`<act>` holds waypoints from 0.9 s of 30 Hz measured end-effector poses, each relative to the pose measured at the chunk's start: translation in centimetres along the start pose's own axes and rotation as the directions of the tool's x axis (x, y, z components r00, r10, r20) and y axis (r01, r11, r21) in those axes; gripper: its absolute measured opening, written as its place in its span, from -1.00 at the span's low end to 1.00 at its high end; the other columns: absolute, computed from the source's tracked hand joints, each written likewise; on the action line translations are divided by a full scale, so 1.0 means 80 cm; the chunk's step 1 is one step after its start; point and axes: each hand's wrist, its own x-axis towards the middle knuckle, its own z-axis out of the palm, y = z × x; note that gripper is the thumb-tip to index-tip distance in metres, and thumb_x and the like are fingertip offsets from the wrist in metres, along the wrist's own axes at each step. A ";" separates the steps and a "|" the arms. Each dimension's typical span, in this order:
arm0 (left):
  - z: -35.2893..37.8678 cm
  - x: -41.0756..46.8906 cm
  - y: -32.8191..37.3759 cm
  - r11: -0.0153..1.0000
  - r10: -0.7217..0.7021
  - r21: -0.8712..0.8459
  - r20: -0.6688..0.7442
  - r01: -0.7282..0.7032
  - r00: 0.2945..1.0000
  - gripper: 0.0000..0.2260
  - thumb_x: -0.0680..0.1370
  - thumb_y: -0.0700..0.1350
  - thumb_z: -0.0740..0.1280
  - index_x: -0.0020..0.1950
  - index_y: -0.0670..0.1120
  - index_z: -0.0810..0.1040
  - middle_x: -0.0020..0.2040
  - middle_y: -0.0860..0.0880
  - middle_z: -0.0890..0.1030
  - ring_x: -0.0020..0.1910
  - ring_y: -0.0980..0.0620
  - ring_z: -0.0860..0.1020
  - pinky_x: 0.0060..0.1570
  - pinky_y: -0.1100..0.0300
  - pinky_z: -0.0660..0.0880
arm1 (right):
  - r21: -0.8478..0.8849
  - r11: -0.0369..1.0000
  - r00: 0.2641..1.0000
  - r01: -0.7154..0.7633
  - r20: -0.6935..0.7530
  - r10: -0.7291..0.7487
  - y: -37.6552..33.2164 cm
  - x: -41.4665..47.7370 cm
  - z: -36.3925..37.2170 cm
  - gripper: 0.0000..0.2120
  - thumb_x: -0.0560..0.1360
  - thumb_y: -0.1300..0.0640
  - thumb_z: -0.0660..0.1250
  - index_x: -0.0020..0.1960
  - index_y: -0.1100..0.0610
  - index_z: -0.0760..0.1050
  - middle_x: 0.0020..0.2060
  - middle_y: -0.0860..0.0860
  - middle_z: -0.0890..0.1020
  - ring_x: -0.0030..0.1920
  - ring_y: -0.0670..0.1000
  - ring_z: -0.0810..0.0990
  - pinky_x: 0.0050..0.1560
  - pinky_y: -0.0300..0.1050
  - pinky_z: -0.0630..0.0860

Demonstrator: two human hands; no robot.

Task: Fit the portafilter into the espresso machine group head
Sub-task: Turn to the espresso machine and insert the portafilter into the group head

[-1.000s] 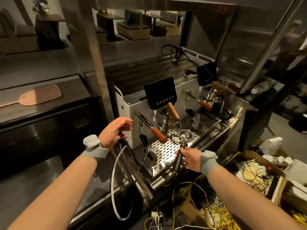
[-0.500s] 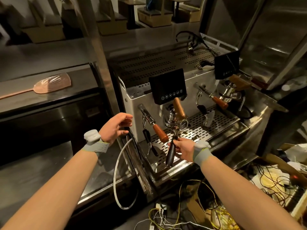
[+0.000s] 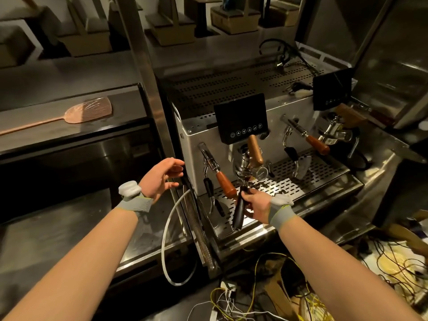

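Since the earlier frames the portafilter (image 3: 239, 208) has risen from over the drip tray (image 3: 287, 181) until its head sits up under the left group head (image 3: 243, 169). The right hand (image 3: 253, 203) is wrapped around the black handle near its top, thumb over the neck, while the handle slants down and toward the person. That angle probably suits the entry position, from which the lugs go in before the handle is swung across to lock. Whether the basket has actually seated in the group head I cannot tell, since the joint is dark and partly hidden behind the fingers.

The left hand (image 3: 162, 176) hangs free with fingers spread, holding nothing, close by the machine's (image 3: 199, 144) left corner; it seems placed to brace the body if the twist needs force. A wooden steam lever (image 3: 225, 186) juts out just left of the portafilter, so the swing will likely want to go to the right. Locking looks not yet done.
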 end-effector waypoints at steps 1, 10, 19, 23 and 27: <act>-0.004 -0.001 -0.002 1.000 0.000 0.002 -0.005 0.000 1.000 -0.72 0.65 -0.01 0.10 0.06 -0.03 0.59 -0.01 -0.05 0.58 0.01 0.01 0.56 -0.06 0.05 0.45 | -0.005 1.000 1.000 0.000 0.013 0.000 0.000 0.002 -0.002 -0.95 0.63 0.18 0.29 0.02 0.05 0.49 -0.23 0.03 0.71 -0.15 0.00 0.63 -0.18 -0.12 0.47; -0.027 -0.005 -0.022 0.999 -0.045 -0.007 -0.049 0.045 0.998 -0.71 0.65 0.01 0.10 0.04 0.01 0.61 -0.02 -0.01 0.59 0.00 0.03 0.57 -0.08 0.10 0.46 | 0.081 0.995 0.994 0.053 0.093 -0.061 -0.005 0.009 -0.007 -0.92 0.63 0.21 0.28 0.10 0.08 0.48 -0.29 -0.03 0.74 -0.24 -0.06 0.72 -0.21 -0.09 0.55; -0.012 0.001 -0.025 0.998 -0.067 -0.012 -0.050 0.066 0.996 -0.68 0.66 0.06 0.09 0.07 -0.03 0.60 -0.01 -0.04 0.59 0.00 -0.01 0.57 -0.07 0.08 0.47 | 0.065 0.996 0.988 0.067 0.138 -0.075 -0.005 -0.002 -0.012 -0.82 0.64 0.18 0.25 0.24 0.14 0.45 -0.12 0.08 0.67 -0.24 -0.06 0.71 -0.11 0.00 0.58; -0.011 0.003 -0.022 0.997 -0.079 -0.028 -0.067 0.077 0.995 -0.64 0.65 0.10 0.08 0.05 -0.03 0.61 0.00 -0.05 0.59 0.01 -0.03 0.56 -0.07 0.07 0.47 | 0.085 0.995 0.985 0.060 0.159 -0.073 -0.008 -0.004 -0.012 -0.78 0.64 0.19 0.26 0.28 0.16 0.43 -0.06 0.11 0.64 -0.16 -0.01 0.72 -0.10 0.05 0.59; -0.007 0.000 -0.021 0.997 -0.081 -0.022 -0.069 0.080 0.994 -0.64 0.66 0.10 0.07 0.05 -0.03 0.61 0.01 -0.06 0.58 0.03 -0.04 0.55 -0.07 0.07 0.46 | 0.100 0.993 0.983 0.058 0.170 -0.074 -0.008 -0.008 -0.010 -0.79 0.65 0.19 0.24 0.27 0.15 0.41 0.00 0.14 0.62 -0.06 0.06 0.73 -0.14 0.05 0.60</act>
